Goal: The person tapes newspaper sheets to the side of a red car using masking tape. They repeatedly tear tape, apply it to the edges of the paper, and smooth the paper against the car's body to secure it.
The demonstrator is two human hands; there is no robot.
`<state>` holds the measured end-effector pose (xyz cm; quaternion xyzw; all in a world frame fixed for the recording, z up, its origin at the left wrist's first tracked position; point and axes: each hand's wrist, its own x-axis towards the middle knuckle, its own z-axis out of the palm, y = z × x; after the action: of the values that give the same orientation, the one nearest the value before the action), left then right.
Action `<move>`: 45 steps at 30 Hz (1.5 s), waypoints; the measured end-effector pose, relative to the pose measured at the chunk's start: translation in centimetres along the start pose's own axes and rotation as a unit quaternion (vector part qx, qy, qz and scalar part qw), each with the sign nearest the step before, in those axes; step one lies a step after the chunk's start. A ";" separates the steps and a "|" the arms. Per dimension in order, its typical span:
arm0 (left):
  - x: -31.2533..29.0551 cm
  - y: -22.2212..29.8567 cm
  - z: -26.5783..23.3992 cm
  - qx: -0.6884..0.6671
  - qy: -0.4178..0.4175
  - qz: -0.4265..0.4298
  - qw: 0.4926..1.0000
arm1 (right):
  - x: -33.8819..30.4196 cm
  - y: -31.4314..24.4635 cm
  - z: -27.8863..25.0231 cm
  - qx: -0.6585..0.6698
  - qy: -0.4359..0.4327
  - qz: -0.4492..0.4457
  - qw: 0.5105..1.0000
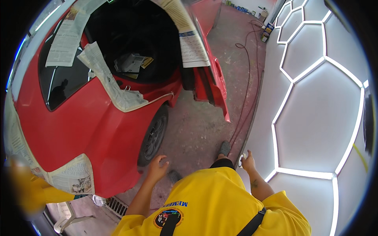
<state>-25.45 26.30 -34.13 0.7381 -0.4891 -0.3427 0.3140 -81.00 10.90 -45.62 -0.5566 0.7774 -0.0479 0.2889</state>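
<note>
My left hand (158,167) is held out empty beside the rear wheel (153,135) of a red car (84,133), its fingers curved and apart. Down at my right side, close to the wall, my right hand (249,162) grips a small white roll of tape (241,160), partly hidden by the fingers. Newspaper masking (114,88) runs along the edge of the open door frame. Another newspaper sheet (76,173) covers the rear corner of the car.
The car's door (210,84) stands open ahead, with newspaper on its frame. A red hose (247,90) trails along the floor beside the wall. Hexagonal light strips (305,172) cover the right wall. At lower left are a yellow-sleeved person (35,188) and a white plastic chair (65,214).
</note>
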 end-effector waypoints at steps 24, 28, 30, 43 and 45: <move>10.6 10.6 32.8 0.221 -0.300 -0.316 0.872 | 43.8 -25.7 -15.0 0.075 -0.250 -0.376 0.889; 19.1 11.5 40.2 0.118 -0.242 -0.423 0.865 | 52.7 -36.3 -19.8 -0.048 -0.301 -0.526 0.794; 24.7 12.4 43.1 0.071 -0.213 -0.459 0.859 | 59.4 -37.7 -20.6 -0.103 -0.291 -0.539 0.784; 86.9 30.9 35.6 -0.181 0.106 -0.327 0.921 | 99.4 -16.2 -29.7 0.288 -0.133 0.084 0.945; 94.9 34.8 31.2 -0.178 0.218 -0.222 0.933 | 103.9 -15.1 -26.1 0.321 -0.134 0.115 0.931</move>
<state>-41.24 -77.94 -42.89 0.8164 -0.1631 -0.3158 0.4551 -103.67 -94.04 -59.21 -0.3426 0.7331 -0.1861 0.5573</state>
